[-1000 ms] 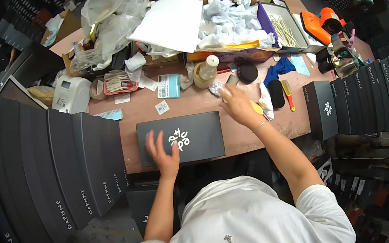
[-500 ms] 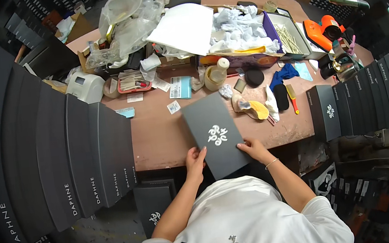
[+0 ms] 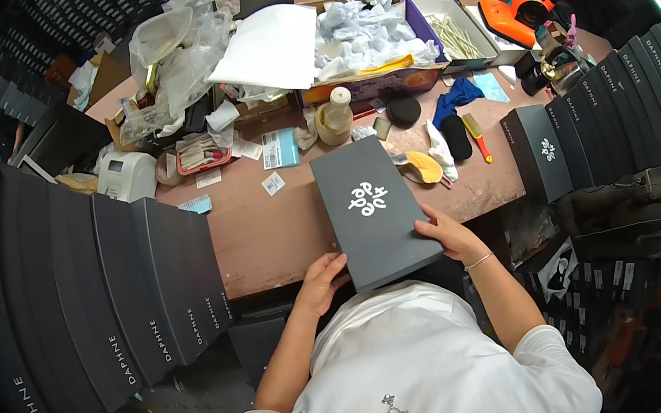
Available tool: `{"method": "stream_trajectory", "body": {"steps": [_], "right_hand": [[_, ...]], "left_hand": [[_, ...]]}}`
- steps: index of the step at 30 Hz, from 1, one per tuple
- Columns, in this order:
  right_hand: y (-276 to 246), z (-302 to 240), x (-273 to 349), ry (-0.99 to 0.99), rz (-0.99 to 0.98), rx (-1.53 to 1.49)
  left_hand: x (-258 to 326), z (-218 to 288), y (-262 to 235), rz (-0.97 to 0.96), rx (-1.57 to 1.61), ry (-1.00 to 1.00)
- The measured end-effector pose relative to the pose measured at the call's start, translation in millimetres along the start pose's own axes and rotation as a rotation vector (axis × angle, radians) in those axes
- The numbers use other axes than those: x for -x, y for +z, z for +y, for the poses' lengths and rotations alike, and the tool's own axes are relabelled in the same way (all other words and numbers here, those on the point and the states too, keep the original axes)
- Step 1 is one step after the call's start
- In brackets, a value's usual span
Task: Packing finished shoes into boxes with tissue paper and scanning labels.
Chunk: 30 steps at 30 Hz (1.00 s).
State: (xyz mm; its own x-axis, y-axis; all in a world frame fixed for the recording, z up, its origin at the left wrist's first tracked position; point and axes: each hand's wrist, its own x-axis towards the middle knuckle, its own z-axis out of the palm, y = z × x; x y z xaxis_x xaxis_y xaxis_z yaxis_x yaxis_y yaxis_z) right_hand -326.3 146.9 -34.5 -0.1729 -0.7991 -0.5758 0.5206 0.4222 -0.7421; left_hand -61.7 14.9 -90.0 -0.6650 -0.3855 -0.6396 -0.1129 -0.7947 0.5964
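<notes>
A dark grey shoebox (image 3: pixel 376 238), closed and marked with white lettering, is held between my two hands at the table's near edge. My left hand (image 3: pixel 323 282) grips its left side near the close corner, thumb along the edge. On the opposite side my right hand (image 3: pixel 447 233) holds it, thumb on the lid and the other fingers partly hidden. The box's far end covers part of a yellow-and-beige cloth pad (image 3: pixel 422 168). What is inside the box cannot be seen.
Stacks of dark shoeboxes stand at left (image 3: pixel 130 289) and right (image 3: pixel 542 151). Behind lie a purple-edged box of crumpled paper (image 3: pixel 375 32), a bottle (image 3: pixel 334 119), a brush (image 3: pixel 476 139), a white label printer (image 3: pixel 126 176) and an orange heat gun (image 3: pixel 510 19).
My hands have turned the shoebox slightly and shifted it a little right, showing its near side. My right hand has moved up and right along it. The whole view has shifted.
</notes>
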Motion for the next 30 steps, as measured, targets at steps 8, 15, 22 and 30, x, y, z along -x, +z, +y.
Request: {"method": "stream_trajectory", "body": {"steps": [8,15,22,30], "right_hand": [[115,20,2,-0.247,-0.503,0.947],[22,88,-31,-0.344,0.008,1.230],[76,12,2,-0.289,-0.169,1.031],[43,0,-82,-0.962,0.282,1.300]], "left_hand": [[23,66,-63,0.192,-0.295,0.332],[-7,41,-48,0.392,-0.923,0.547],[-3,1,53,0.041,0.279,0.186],[-34,22,-30,0.302,0.282,0.348]]}}
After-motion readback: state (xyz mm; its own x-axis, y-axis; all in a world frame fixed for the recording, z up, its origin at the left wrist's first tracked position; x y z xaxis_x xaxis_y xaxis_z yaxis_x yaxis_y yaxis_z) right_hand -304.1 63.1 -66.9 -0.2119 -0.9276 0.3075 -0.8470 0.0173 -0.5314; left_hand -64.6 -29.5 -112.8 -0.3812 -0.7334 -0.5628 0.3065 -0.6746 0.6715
